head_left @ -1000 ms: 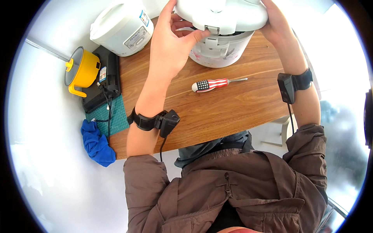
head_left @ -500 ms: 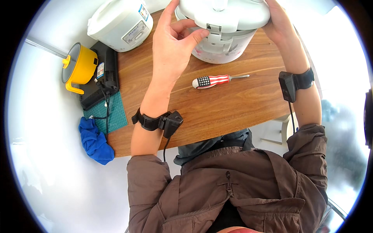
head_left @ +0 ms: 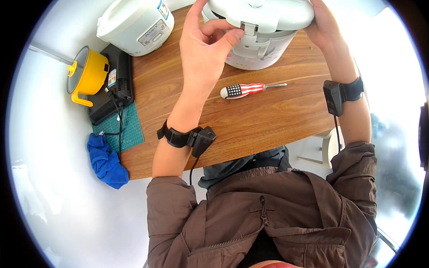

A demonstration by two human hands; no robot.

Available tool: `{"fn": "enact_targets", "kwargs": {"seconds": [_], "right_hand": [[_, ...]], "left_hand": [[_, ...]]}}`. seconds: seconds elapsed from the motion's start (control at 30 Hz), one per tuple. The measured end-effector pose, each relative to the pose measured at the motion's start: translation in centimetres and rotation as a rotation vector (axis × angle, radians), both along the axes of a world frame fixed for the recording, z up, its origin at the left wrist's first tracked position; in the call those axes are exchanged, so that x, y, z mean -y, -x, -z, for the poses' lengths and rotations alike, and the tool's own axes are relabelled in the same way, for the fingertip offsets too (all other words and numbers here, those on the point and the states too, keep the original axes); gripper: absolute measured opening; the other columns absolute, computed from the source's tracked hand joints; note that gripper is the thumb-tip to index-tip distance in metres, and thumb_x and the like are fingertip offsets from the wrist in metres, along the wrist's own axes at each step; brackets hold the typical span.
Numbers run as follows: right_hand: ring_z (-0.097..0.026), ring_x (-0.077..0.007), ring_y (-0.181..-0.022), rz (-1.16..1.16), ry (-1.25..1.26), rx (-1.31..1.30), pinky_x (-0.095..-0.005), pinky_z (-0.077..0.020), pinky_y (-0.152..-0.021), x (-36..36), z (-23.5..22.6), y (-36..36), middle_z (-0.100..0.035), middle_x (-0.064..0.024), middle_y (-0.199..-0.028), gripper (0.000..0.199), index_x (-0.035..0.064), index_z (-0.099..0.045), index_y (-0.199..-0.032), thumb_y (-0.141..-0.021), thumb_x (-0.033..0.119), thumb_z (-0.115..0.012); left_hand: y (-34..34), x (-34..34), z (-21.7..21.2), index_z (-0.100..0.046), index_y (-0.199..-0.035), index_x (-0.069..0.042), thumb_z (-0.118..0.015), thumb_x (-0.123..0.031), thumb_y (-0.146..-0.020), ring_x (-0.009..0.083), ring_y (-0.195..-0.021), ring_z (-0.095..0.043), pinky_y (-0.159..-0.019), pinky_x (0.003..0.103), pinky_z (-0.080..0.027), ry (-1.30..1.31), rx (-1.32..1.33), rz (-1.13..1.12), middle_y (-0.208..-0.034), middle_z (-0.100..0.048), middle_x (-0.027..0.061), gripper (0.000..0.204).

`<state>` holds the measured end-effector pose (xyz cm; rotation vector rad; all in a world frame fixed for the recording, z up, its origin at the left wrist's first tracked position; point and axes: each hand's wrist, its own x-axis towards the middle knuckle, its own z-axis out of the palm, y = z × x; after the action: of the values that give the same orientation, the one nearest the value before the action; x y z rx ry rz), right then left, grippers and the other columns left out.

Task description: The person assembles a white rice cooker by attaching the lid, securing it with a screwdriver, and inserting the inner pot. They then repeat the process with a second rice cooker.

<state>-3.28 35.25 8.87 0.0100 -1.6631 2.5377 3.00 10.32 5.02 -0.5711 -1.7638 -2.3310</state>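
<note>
Left hand (head_left: pixel 203 56) curled on the lid (head_left: pixel 288 15), thumb by the front latch (head_left: pixel 249 29); right hand (head_left: pixel 325 29) cupping its right edge. Lid sits over the white cooker (head_left: pixel 250 61), far side of desk (head_left: pixel 268 118); screwdriver (head_left: pixel 245 90) lies nearer.

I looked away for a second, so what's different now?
The flowered white cooker seems to have moved slightly right, compared with the screwdriver. The left hand and right hand went with it, both staying on its lid. The screwdriver, yellow pot and blue cloth stayed put; the camera just shifted.
</note>
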Motion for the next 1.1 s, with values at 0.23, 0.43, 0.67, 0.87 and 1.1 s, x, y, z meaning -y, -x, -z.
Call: {"fn": "enact_targets", "kwargs": {"seconds": [0.23, 0.43, 0.67, 0.87, 1.1], "right_hand": [[-0.067, -0.0233, -0.108, 0.042, -0.055, -0.039, -0.0364, -0.0543, -0.095, 1.3, -0.7, -1.2, -0.070, -0.0156, -0.118, 0.041, -0.0071, -0.062, -0.124, -0.103, 0.028, -0.059], [-0.067, -0.0229, -0.110, 0.025, -0.064, -0.081, -0.0361, -0.0539, -0.097, 1.1, -0.3, -1.2, -0.070, -0.0150, -0.121, 0.042, -0.0062, -0.062, -0.125, -0.104, 0.030, -0.058], [-0.067, -0.0227, -0.112, -0.049, -0.045, -0.036, -0.0351, -0.0531, -0.098, -0.1, -0.1, -0.1, -0.070, -0.0143, -0.124, 0.044, -0.0058, -0.064, -0.126, -0.104, 0.032, -0.059], [-0.066, -0.0232, -0.115, -0.060, -0.077, -0.084, -0.0363, -0.0521, -0.100, -0.5, 0.0, 0.7, -0.070, -0.0153, -0.125, 0.046, -0.0060, -0.064, -0.126, -0.104, 0.034, -0.058], [-0.066, -0.0249, -0.115, -0.097, -0.111, -0.081, -0.0380, -0.0515, -0.101, -0.8, 0.2, 1.3, -0.069, -0.0167, -0.125, 0.050, -0.0061, -0.063, -0.127, -0.104, 0.038, -0.058]], "left_hand": [[0.1, 0.0, 0.4, -0.028, -0.159, 0.002, -0.071, 0.010, -0.089, 0.0054, -0.077, -0.057, -0.071, 0.019, -0.046, 0.005, 0.022, -0.039, -0.092, -0.069, 0.0009, 0.083], [0.0, -0.3, 0.7, -0.030, -0.157, 0.004, -0.071, 0.010, -0.089, 0.0049, -0.079, -0.057, -0.072, 0.019, -0.046, 0.031, 0.015, -0.084, -0.094, -0.069, 0.0012, 0.080], [-0.4, -0.9, 0.3, -0.028, -0.157, 0.003, -0.072, 0.009, -0.088, 0.0043, -0.078, -0.054, -0.072, 0.018, -0.044, -0.054, 0.061, -0.055, -0.095, -0.068, 0.0001, 0.082], [-0.5, -1.2, 0.4, -0.029, -0.158, 0.002, -0.073, 0.007, -0.087, 0.0039, -0.077, -0.052, -0.070, 0.018, -0.043, -0.007, 0.066, -0.081, -0.095, -0.066, -0.0002, 0.084], [-1.0, -2.2, 0.0, -0.030, -0.155, 0.006, -0.069, 0.007, -0.088, 0.0040, -0.075, -0.050, -0.069, 0.018, -0.042, 0.008, 0.174, -0.143, -0.095, -0.063, 0.0014, 0.078]]}}
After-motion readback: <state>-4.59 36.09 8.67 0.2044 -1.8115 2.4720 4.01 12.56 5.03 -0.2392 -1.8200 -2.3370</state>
